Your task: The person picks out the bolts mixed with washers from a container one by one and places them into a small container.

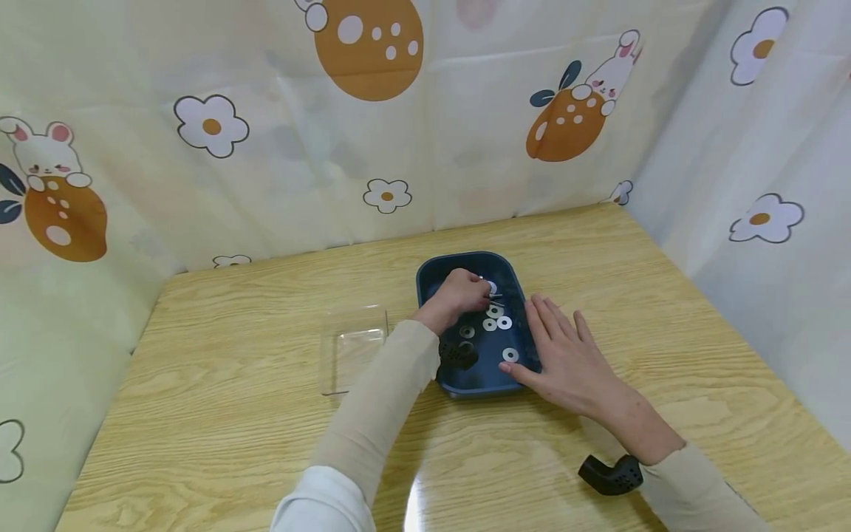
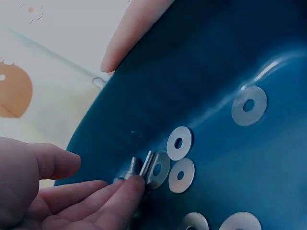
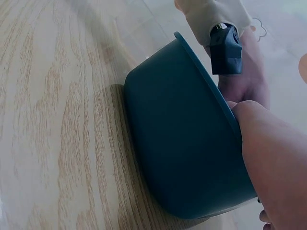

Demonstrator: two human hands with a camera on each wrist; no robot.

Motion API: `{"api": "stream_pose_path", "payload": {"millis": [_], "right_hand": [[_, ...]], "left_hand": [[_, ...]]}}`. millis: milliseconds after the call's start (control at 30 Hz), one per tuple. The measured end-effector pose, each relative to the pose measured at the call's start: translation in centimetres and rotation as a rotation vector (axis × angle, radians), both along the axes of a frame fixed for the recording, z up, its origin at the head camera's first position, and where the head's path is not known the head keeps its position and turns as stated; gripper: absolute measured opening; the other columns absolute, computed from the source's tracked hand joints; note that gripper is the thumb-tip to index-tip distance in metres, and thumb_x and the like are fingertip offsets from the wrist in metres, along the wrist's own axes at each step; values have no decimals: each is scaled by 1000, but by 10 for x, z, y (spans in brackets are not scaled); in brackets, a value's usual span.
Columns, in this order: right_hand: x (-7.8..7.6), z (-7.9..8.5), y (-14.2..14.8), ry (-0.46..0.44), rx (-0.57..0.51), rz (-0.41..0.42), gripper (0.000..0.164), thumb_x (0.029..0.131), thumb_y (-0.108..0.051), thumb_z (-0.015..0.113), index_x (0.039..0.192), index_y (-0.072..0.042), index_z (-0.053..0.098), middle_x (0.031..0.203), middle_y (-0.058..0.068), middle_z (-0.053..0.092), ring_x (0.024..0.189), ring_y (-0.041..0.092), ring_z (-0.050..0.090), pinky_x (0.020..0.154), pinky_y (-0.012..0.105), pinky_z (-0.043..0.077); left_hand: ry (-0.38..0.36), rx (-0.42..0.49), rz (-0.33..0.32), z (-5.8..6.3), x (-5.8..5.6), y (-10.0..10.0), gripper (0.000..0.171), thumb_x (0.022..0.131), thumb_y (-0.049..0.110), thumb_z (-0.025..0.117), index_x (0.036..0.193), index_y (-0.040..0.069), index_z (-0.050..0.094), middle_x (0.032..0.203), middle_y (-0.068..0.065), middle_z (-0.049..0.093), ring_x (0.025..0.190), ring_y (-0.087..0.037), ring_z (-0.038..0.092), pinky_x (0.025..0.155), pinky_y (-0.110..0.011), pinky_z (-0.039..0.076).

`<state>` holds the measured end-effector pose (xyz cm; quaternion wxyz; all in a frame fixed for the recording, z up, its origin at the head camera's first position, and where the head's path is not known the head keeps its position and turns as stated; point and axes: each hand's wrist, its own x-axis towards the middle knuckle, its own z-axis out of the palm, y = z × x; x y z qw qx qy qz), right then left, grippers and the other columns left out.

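A dark blue plastic basin (image 1: 475, 380) holds several flat metal washers (image 1: 504, 323) and a few small bolts (image 2: 134, 165). My left hand (image 1: 464, 292) reaches down inside it. In the left wrist view its fingertips touch the bolts beside a cluster of washers, and the thumb stands apart from them. My right hand (image 1: 572, 362) holds the basin's near right side, thumb hooked over the rim and fingers lying along the outer wall. From the right wrist the basin's outer wall (image 3: 182, 134) fills the middle, hiding what is inside.
Left of the basin, a clear, shallow plastic container (image 1: 327, 373) stands on the wood-grain table (image 1: 233, 414), close to my left forearm. Black wrist devices (image 1: 612, 476) sit on both wrists. A patterned curtain (image 1: 286, 185) hangs behind the table and along its sides.
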<state>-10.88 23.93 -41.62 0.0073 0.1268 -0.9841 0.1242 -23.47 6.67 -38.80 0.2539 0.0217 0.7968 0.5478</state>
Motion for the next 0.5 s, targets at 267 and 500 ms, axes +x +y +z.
{"api": "stream_pose_path", "payload": {"millis": [267,500], "right_hand": [[1,0,0,4,-3,1,109,88,-74,50,159,-3,9,166,19,14,153,39,14,118,70,10],[2,1,0,17,-14,13,107,89,-73,51,159,-3,10,166,19,15,153,39,15,118,70,11]], "left_hand": [[-121,171,67,-3,-4,-1,33,104,13,49,126,-8,61,123,-21,65,115,-31,67,100,-36,54],[-166,203,61,-3,-2,8,25,102,9,47,102,-8,66,122,-25,64,112,-34,67,100,-38,54]]}}
